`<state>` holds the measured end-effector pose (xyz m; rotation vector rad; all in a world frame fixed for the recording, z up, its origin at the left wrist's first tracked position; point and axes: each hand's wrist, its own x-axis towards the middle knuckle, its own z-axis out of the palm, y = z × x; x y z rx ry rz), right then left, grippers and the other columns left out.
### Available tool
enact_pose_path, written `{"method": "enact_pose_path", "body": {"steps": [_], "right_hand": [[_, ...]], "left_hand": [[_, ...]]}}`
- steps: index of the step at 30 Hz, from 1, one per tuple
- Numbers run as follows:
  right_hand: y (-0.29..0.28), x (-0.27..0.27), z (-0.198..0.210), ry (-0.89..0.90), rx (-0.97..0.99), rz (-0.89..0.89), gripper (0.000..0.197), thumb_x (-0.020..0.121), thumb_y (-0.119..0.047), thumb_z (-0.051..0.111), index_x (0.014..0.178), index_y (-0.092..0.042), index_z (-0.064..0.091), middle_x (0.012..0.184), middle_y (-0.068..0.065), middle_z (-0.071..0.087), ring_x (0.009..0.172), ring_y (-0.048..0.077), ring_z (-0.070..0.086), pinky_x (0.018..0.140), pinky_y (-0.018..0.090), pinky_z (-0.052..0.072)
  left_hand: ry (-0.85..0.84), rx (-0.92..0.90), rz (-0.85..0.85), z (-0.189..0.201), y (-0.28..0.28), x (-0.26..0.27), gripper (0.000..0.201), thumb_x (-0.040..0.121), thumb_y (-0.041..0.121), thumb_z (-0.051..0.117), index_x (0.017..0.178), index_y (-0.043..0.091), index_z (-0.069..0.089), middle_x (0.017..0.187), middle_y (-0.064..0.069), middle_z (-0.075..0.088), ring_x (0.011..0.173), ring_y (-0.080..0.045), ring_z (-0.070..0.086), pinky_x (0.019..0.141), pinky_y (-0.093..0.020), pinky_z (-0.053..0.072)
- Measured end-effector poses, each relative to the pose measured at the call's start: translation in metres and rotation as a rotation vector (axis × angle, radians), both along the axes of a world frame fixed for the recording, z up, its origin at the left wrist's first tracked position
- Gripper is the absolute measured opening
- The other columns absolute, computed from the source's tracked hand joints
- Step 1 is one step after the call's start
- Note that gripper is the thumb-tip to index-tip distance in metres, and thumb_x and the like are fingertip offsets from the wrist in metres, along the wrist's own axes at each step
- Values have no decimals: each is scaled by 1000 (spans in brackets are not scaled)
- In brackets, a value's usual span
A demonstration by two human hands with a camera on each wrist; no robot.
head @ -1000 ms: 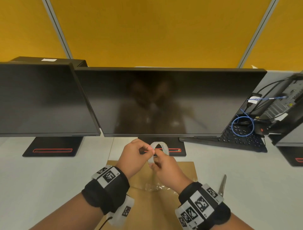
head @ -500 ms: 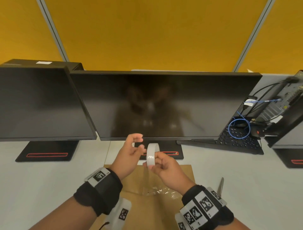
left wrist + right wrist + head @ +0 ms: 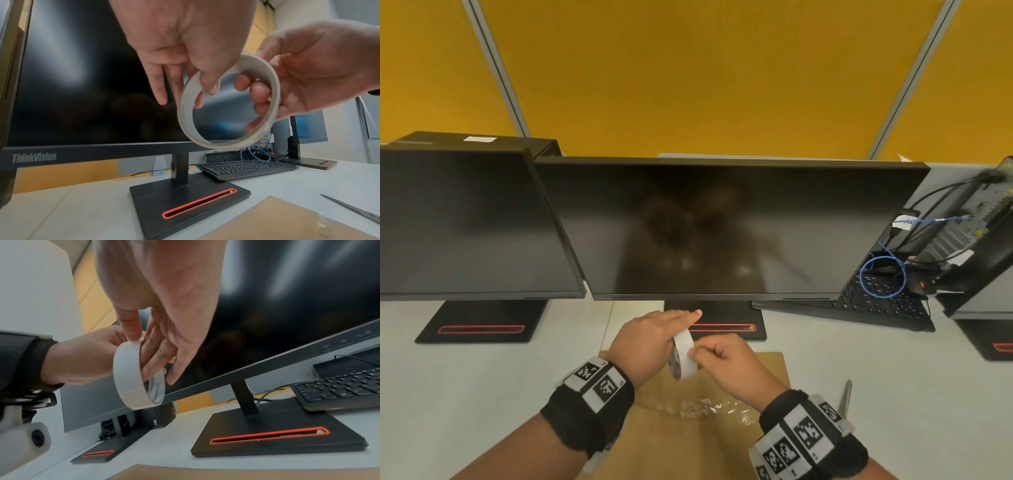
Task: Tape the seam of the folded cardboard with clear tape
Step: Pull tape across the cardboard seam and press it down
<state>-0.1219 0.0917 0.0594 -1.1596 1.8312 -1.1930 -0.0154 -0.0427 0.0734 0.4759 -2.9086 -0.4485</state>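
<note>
A white roll of tape (image 3: 684,353) is held up over the brown folded cardboard (image 3: 688,442), in front of the middle monitor. My right hand (image 3: 709,356) grips the roll, with fingers hooked through its hole and the thumb on the outer band (image 3: 127,373). My left hand (image 3: 674,329) lies over the roll's far side, thumb on the rim and straight fingers behind it (image 3: 185,113). No free tape end shows. A crumpled strip of clear tape (image 3: 709,409) lies across the cardboard below the hands.
Scissors (image 3: 846,397) lie on the white desk to the right of the cardboard. The middle monitor's black stand (image 3: 722,329) is just beyond the hands, with a second monitor (image 3: 465,222) at left. A keyboard (image 3: 876,305) and cables lie at back right.
Half a second ago my left hand was off the roll with fingers spread. It has come back over the roll, which now sits lower and more tilted.
</note>
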Motion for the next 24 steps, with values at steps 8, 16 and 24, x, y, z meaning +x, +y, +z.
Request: {"method": "enact_pose_path", "body": {"steps": [8,16,24], "right_hand": [[1,-1,5,238,100,33,35,87,-16,51,57,1,52,54,15,43,50,11,33,50,15,26],[2,-1,8,274,133,17,35,85,-13,53,51,-6,52,48,6,38,44,12,33,46,16,29],[0,0,6,347,164,5,28,84,-13,51,60,-5,60,57,16,55,48,10,38,50,18,32]], "left_hand": [[-71,-133,-73,0,3,2,65,64,15,79,125,28,60,114,5,69,92,-14,70,75,-26,56],[-176,-152,-23,-5,10,-2,62,95,18,43,148,35,16,153,8,28,135,-14,39,108,-27,32],[-181,-127,34,-5,15,-2,56,97,17,39,147,34,20,150,6,35,131,-16,45,103,-31,40]]}}
